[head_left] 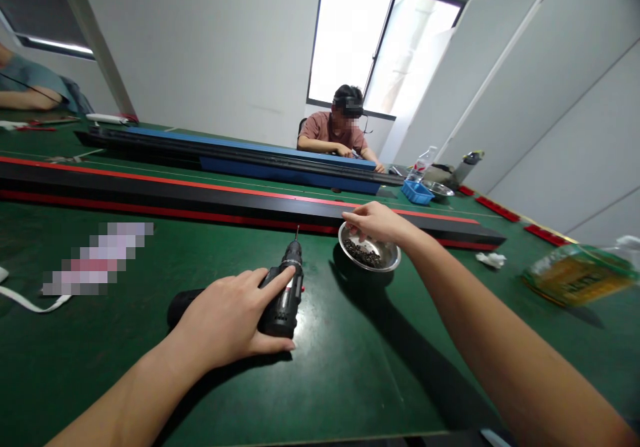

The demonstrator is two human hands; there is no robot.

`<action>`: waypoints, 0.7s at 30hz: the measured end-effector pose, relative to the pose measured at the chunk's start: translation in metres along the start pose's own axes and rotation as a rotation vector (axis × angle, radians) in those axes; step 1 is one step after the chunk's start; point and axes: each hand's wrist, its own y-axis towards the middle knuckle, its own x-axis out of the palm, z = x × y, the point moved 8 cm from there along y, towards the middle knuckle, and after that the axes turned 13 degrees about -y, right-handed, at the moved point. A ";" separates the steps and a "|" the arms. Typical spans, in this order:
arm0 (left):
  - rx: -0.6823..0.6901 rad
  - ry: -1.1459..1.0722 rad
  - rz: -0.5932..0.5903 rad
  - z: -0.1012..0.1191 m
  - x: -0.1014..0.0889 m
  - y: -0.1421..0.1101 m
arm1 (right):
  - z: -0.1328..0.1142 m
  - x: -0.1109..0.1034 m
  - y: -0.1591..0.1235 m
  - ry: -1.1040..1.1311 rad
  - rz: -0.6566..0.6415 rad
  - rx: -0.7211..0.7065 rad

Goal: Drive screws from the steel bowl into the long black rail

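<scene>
Drill [284, 308] gripped by left hand [226, 317], fingers half-curled round it; metal bowl [391, 252] at drill's 2 o'clock overhung by right hand [374, 221], fingers bent, hold can't be told.

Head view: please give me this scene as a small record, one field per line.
Left hand: around the body of the black drill
Drill points toward: long black-and-red bar
Right hand: fingers over the metal bowl; whether they hold anything is unclear
In the bowl: small dark pieces
Surface: green table
Across the table: seated person
</scene>
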 end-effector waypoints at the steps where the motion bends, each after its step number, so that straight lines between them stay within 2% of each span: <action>1: 0.000 -0.003 0.000 0.000 0.000 0.000 | 0.007 0.003 0.000 -0.013 -0.062 0.004; 4: -0.006 -0.003 0.002 -0.001 -0.001 0.000 | 0.020 0.009 0.001 -0.062 -0.185 -0.009; 7: -0.013 -0.001 0.001 -0.001 0.000 0.001 | 0.027 0.012 0.002 -0.138 -0.229 -0.010; 14: -0.018 -0.004 0.016 -0.001 -0.001 0.000 | 0.036 0.034 -0.008 -0.496 -0.382 0.049; 17: -0.015 -0.003 0.020 -0.001 -0.001 0.000 | 0.037 0.040 -0.009 -0.469 -0.406 0.044; 21: -0.016 0.000 0.012 -0.001 0.000 0.001 | 0.040 0.030 -0.005 -0.381 -0.372 0.072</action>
